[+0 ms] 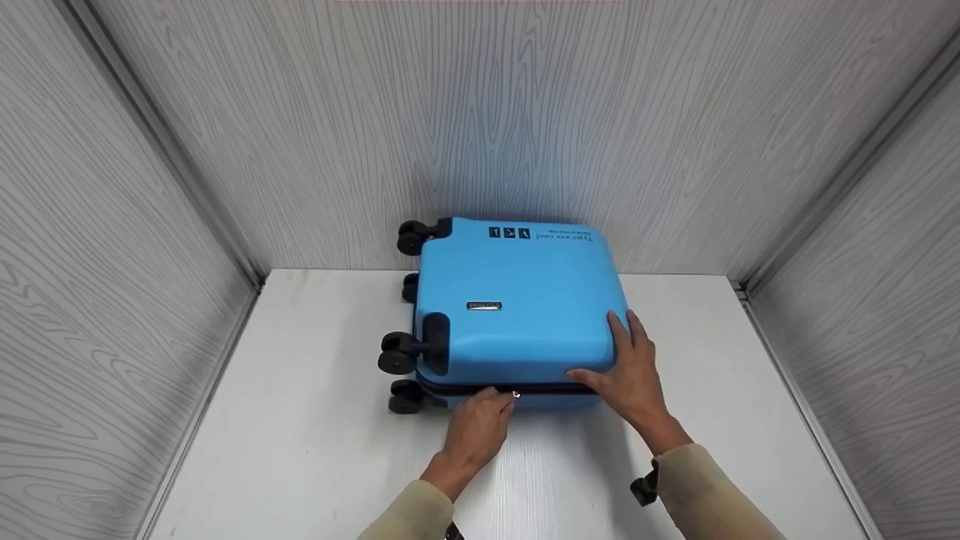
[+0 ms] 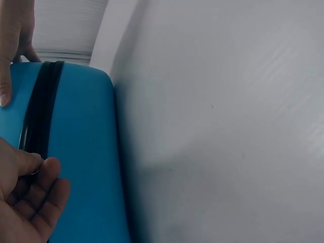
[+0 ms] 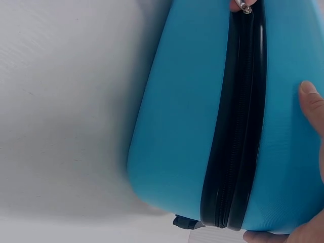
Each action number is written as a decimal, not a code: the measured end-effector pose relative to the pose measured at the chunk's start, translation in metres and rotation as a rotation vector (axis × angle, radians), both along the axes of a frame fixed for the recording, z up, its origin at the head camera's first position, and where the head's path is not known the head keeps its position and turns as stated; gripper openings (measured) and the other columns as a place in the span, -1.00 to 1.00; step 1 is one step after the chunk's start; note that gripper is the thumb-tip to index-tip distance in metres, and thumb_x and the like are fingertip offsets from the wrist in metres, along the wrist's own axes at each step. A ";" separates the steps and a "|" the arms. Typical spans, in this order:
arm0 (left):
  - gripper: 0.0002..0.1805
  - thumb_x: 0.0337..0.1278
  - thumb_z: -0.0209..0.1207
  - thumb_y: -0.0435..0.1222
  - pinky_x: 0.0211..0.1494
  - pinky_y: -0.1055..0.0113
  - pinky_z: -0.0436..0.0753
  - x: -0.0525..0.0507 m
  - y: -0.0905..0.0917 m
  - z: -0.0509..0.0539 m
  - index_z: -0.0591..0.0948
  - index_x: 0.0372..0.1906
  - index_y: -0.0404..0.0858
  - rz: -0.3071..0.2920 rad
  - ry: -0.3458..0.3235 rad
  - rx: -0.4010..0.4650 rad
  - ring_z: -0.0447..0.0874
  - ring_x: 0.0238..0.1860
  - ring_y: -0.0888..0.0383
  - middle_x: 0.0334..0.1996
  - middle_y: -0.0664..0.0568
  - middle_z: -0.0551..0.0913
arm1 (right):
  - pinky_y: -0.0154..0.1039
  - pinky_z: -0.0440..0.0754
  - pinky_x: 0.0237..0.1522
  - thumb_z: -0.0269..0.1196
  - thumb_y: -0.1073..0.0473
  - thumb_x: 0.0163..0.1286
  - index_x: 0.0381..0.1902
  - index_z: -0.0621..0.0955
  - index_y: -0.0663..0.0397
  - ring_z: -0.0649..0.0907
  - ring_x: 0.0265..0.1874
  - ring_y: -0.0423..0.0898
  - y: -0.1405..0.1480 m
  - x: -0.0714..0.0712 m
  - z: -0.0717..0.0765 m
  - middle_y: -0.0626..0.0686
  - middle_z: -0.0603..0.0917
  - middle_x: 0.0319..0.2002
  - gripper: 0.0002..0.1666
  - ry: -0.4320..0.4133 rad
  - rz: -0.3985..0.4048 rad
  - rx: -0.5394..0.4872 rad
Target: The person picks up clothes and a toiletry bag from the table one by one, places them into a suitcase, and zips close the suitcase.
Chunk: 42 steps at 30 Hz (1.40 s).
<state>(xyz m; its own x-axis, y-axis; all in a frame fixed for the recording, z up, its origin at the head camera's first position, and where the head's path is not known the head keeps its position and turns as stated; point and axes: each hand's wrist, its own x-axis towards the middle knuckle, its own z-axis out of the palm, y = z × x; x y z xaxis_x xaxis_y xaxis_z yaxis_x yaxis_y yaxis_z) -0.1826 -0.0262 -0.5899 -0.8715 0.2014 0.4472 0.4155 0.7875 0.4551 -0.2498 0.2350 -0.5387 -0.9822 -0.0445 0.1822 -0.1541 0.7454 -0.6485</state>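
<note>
A blue hard-shell suitcase (image 1: 525, 300) lies flat on the white surface, its black wheels (image 1: 397, 360) pointing left. Along its near side runs a black zipper band (image 3: 238, 121). My left hand (image 1: 478, 427) pinches the silver zipper pull (image 3: 245, 6) between thumb and curled forefinger, on the near side; the other fingers curl loosely in the left wrist view. My right hand (image 1: 630, 375) rests with spread fingers on the suitcase's near right corner, thumb (image 3: 311, 101) on the upper shell close to the zipper band.
Pale wood-grain panels stand behind (image 1: 495, 112) and on both sides of the white surface (image 1: 322, 450). The suitcase lies close to the back panel. A small black strap piece (image 3: 186, 221) sticks out at the suitcase's end in the right wrist view.
</note>
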 end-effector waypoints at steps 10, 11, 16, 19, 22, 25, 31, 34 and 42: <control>-0.82 0.41 0.30 -0.33 -0.40 0.31 0.69 -0.003 0.014 0.002 0.87 -0.07 -0.15 -0.052 -0.003 -0.045 0.77 -0.42 0.14 -0.40 0.03 0.79 | 0.41 0.39 0.42 0.68 -0.23 0.03 0.72 0.11 0.04 0.13 0.59 0.41 0.000 0.003 -0.002 0.27 -0.06 0.70 0.49 0.030 0.022 -0.011; -0.83 0.40 0.31 -0.33 -0.39 0.30 0.71 -0.004 0.016 0.003 0.87 -0.07 -0.15 -0.051 0.005 -0.054 0.78 -0.41 0.13 -0.39 0.03 0.80 | 0.42 0.39 0.42 0.68 -0.22 0.03 0.72 0.11 0.04 0.14 0.58 0.41 0.000 0.003 -0.002 0.27 -0.06 0.70 0.49 0.034 0.021 -0.011; -0.83 0.37 0.34 -0.32 -0.35 0.26 0.74 -0.007 0.023 0.007 0.88 -0.08 -0.13 -0.044 0.030 -0.100 0.81 -0.37 0.12 -0.36 0.05 0.82 | 0.43 0.41 0.39 0.70 -0.18 0.02 0.71 0.12 0.05 0.15 0.57 0.42 0.002 0.003 -0.001 0.28 -0.04 0.68 0.48 0.058 0.014 -0.001; -0.83 0.39 0.32 -0.30 -0.35 0.25 0.74 -0.008 0.026 0.009 0.88 -0.09 -0.10 -0.052 0.028 -0.132 0.81 -0.37 0.13 -0.37 0.07 0.82 | 0.43 0.42 0.39 0.70 -0.18 0.02 0.71 0.12 0.04 0.16 0.57 0.43 0.003 0.003 -0.001 0.28 -0.03 0.68 0.48 0.058 0.011 0.002; -0.82 0.42 0.30 -0.28 -0.33 0.24 0.75 -0.009 0.031 0.011 0.87 -0.07 -0.10 -0.063 0.016 -0.160 0.81 -0.35 0.12 -0.36 0.07 0.82 | 0.41 0.42 0.40 0.69 -0.20 0.02 0.72 0.11 0.02 0.15 0.57 0.41 0.002 0.003 -0.002 0.27 -0.04 0.69 0.48 0.048 0.014 -0.002; -0.82 0.44 0.28 -0.27 -0.31 0.23 0.75 -0.009 0.036 0.010 0.87 -0.07 -0.09 -0.061 0.009 -0.186 0.81 -0.34 0.12 -0.37 0.07 0.81 | 0.40 0.44 0.39 0.69 -0.22 0.02 0.72 0.12 0.01 0.15 0.57 0.40 0.000 0.003 -0.002 0.26 -0.04 0.69 0.49 0.043 0.017 -0.008; -0.81 0.46 0.26 -0.28 -0.33 0.19 0.74 -0.011 0.048 0.009 0.82 -0.31 -0.11 -0.045 0.046 -0.200 0.80 -0.38 0.11 -0.47 0.09 0.75 | 0.41 0.44 0.38 0.69 -0.20 0.01 0.71 0.13 0.03 0.16 0.57 0.41 0.001 0.003 -0.003 0.27 -0.03 0.69 0.48 0.060 0.009 0.000; -0.80 0.47 0.26 -0.26 -0.37 0.22 0.72 -0.012 0.053 0.007 0.82 -0.31 -0.12 -0.051 0.056 -0.186 0.79 -0.41 0.11 -0.50 0.09 0.72 | 0.41 0.42 0.40 0.70 -0.19 0.02 0.71 0.13 0.04 0.16 0.57 0.41 0.001 0.003 -0.002 0.28 -0.03 0.69 0.47 0.058 0.010 -0.007; -0.86 0.40 0.32 -0.26 -0.33 0.23 0.75 -0.007 0.054 0.005 0.87 -0.11 -0.07 -0.018 0.006 -0.172 0.82 -0.34 0.11 -0.37 0.09 0.80 | 0.43 0.38 0.42 0.64 -0.15 0.14 0.72 0.12 0.05 0.13 0.59 0.42 0.006 0.002 0.000 0.29 -0.05 0.69 0.39 0.024 0.064 -0.009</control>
